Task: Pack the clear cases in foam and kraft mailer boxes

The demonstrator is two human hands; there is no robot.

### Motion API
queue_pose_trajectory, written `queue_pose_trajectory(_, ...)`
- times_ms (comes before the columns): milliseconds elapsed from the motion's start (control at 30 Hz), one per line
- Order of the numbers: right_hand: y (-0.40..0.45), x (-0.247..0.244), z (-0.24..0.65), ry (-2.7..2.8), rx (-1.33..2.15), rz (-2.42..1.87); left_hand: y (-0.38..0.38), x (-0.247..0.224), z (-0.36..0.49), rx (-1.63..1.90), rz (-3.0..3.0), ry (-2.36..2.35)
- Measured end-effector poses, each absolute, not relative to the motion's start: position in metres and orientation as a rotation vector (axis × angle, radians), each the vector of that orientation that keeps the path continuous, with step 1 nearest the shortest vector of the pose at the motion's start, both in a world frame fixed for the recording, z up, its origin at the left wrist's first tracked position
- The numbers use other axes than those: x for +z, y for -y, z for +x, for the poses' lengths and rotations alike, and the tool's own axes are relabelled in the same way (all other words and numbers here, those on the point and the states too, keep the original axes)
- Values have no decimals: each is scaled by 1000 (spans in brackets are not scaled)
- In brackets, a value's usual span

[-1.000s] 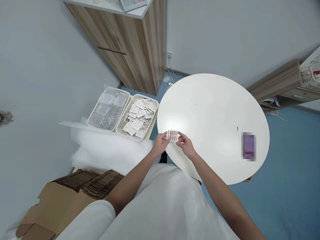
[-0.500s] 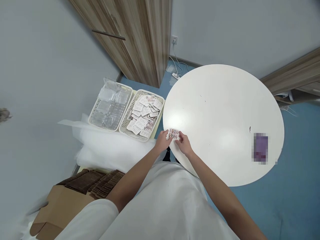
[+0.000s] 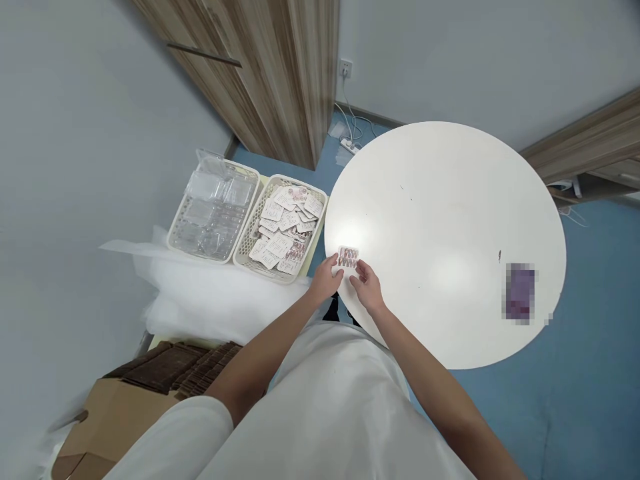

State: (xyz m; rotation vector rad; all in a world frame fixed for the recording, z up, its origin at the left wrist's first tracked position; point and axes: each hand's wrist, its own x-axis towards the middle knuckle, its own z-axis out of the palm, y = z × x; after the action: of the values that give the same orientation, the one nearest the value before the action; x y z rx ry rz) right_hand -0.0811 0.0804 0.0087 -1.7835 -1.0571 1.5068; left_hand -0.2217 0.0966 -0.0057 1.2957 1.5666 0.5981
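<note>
A small card of press-on nails (image 3: 349,254), with two rows of shiny pinkish-brown nails, lies face up near the left edge of the round white table (image 3: 435,200). At its lower left corner is my left hand (image 3: 326,279), the fingertips at the card's side and the thumb just below it. My right hand (image 3: 367,287) curves around the lower right corner, its fingertips at or very close to the edge. Both hands have thumb and fingers apart, not pinching the card.
Left of the table, a white basket (image 3: 239,248) holds many similar cards (image 3: 280,244), and another holds clear plastic boxes (image 3: 210,217). White wrapping (image 3: 210,293) and a carton (image 3: 120,413) of brown folded pieces lie nearer. A blurred purple object (image 3: 520,291) rests at the table's right.
The card has moved slightly away from me on the table. My thumbs have drawn back off its lower part, and the fingers of both hands have loosened. The view has shifted a little.
</note>
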Motion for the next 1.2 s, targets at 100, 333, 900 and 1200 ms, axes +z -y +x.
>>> queue_pose_trajectory(100,-78,7,-80,1080,1495,-1786,-94,-4,-221,606,1295,-1550)
queue_pose_trajectory(333,-70,4,-79,1160,1533,-1724,-84,-8,-217,743,1182,-1522)
queue_pose_trajectory(900,-31,33,-16,1249,1851,-1641,-16,13,-178,895,1032,-1655)
queue_pose_trajectory(1200,-4,29,4,1339,1831,-1644,48,23,-170,840,974,-1783)
